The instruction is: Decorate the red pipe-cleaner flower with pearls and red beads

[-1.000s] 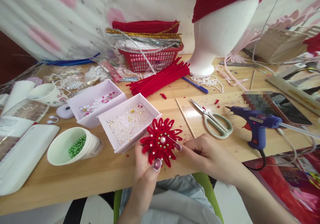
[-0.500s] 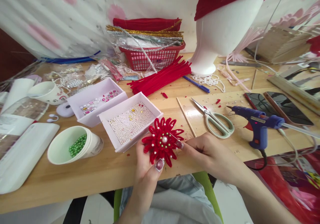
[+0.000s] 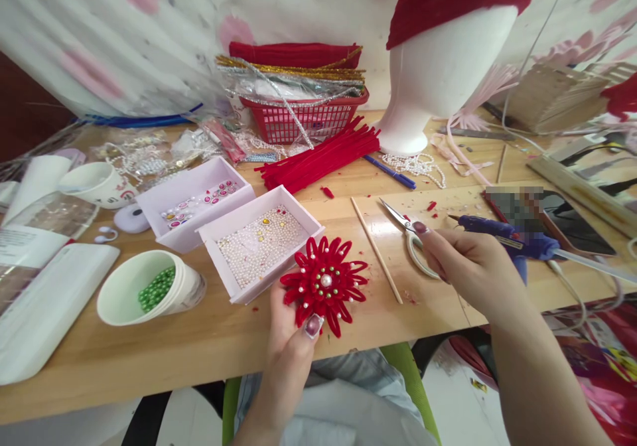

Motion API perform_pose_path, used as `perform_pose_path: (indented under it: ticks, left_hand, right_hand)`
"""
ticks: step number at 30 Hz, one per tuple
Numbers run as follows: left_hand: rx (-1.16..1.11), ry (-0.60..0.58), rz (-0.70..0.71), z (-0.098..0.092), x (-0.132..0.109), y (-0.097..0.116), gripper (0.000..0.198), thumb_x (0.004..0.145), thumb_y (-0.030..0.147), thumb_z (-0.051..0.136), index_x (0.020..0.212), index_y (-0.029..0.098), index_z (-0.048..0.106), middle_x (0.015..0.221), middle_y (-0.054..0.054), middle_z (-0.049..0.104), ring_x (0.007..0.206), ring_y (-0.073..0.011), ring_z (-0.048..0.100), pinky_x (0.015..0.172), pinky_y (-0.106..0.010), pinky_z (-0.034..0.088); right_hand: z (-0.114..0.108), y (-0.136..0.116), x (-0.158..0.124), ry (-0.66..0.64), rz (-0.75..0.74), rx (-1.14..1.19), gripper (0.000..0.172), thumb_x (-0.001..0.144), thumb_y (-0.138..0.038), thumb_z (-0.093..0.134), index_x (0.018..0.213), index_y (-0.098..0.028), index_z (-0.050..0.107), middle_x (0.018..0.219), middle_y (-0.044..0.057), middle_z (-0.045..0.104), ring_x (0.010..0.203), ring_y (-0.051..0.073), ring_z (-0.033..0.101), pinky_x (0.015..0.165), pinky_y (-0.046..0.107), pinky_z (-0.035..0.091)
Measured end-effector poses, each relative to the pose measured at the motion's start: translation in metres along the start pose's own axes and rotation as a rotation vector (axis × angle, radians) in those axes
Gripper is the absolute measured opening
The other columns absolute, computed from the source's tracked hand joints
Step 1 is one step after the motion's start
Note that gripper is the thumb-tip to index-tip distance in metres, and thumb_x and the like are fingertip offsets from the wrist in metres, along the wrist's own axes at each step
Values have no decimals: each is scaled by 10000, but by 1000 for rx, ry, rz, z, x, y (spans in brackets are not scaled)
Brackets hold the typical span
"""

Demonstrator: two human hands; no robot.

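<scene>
My left hand (image 3: 291,346) grips a red chenille flower (image 3: 343,293) from below, its thumb pressed on the lower petals. A large white pearl sits at the flower's centre, ringed by small green and white beads, with more white beads on the petals. Up and to the right, clear of the flower, is my right hand (image 3: 465,263), thumb and finger pinched together. What they hold, if anything, is too small to make out. The right hand hangs over the scissors (image 3: 395,214) and partly covers their handles. Just behind it lies a blue glue gun (image 3: 485,227), partly hidden.
Beside the flower stand a box of pearls (image 3: 239,260), a box of gems (image 3: 199,177) and a paper cup (image 3: 134,287) with green beads. A wooden stick (image 3: 375,250), red chenille stems (image 3: 323,157), a red basket (image 3: 303,121) and a white foam head (image 3: 418,87) occupy the table.
My right hand has moved away from the flower, rightward and slightly up, to above the scissors. A thin pale line seen at the flower's petals is gone. The left hand stays nearly still.
</scene>
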State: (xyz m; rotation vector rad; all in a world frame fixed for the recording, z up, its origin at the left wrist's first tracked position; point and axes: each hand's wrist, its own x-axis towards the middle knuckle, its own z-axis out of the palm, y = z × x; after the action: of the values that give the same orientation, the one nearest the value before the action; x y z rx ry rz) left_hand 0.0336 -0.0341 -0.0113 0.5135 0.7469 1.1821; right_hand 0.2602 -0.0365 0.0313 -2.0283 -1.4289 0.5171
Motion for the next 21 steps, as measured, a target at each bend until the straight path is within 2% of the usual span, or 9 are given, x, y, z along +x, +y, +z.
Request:
perform_pose_path:
  ticks: [2,5,8,10,12,15,18,20,21]
  left_hand:
    - [-3,19,-8,-1,0,-1,509,728,382,866,1176,287,645,1222,-60,698,1216,-271,649,1088,-431,487]
    - [2,41,-22,-1,1,-2,560,724,383,865,1221,287,626,1234,-65,690,1222,-274,642,1081,-426,491]
    - [21,41,-13,0,0,-2,582,743,380,841,1267,284,605,1249,-71,689,1222,-276,642,1088,-422,480]
    - [39,51,-20,1,0,-1,572,753,366,827,1272,282,603,1243,-71,698,1216,-274,647,1090,-417,476]
    - [48,70,-45,2,-1,0,550,772,349,806,1278,278,601,1248,-70,701,1224,-270,643,1092,-412,474]
    - [45,85,-64,1,-1,1,508,839,330,743,1318,273,583,1284,-73,692,1267,-268,612,1095,-406,472]
    - [52,87,-60,0,-2,-1,494,879,320,699,1351,279,558,1308,-72,685,1292,-273,593,1087,-414,480]
    - [78,80,-42,-1,-3,-2,488,887,326,695,1351,282,548,1318,-68,680,1305,-271,584,1101,-416,465]
    - [103,75,-32,-2,-3,-3,484,893,333,691,1351,285,542,1328,-67,674,1314,-269,577,1112,-414,452]
  right_hand:
    - [-3,5,2,42,-37,-50,558,964,-548,483,524,-220,384,495,-37,373,480,109,360,468,275,255]
    - [0,3,-3,-83,-112,0,542,970,-566,482,569,-205,535,503,-34,405,494,121,405,476,270,290]
    - [7,-2,-12,-156,-125,39,448,977,-515,524,725,-185,692,570,-7,550,561,149,518,514,267,370]
    - [12,-5,-19,-155,-116,98,355,980,-466,558,853,-182,729,636,9,618,601,159,560,536,267,407]
    - [18,-7,-24,-135,-116,248,311,990,-444,565,916,-188,723,618,-2,594,564,147,539,513,260,402]
    - [29,-15,-32,-60,-168,512,284,1013,-420,538,886,-208,677,591,-31,512,520,125,469,494,252,374]
    - [43,-24,-37,-3,-169,534,189,1014,-360,548,916,-224,637,653,-45,460,561,118,420,511,244,343]
    - [51,-29,-38,-7,-171,497,86,991,-305,582,1007,-233,625,640,-78,350,545,110,347,493,235,284]
    - [54,-31,-38,-19,-183,484,91,976,-275,593,1052,-233,619,631,-92,296,531,106,312,486,233,259]
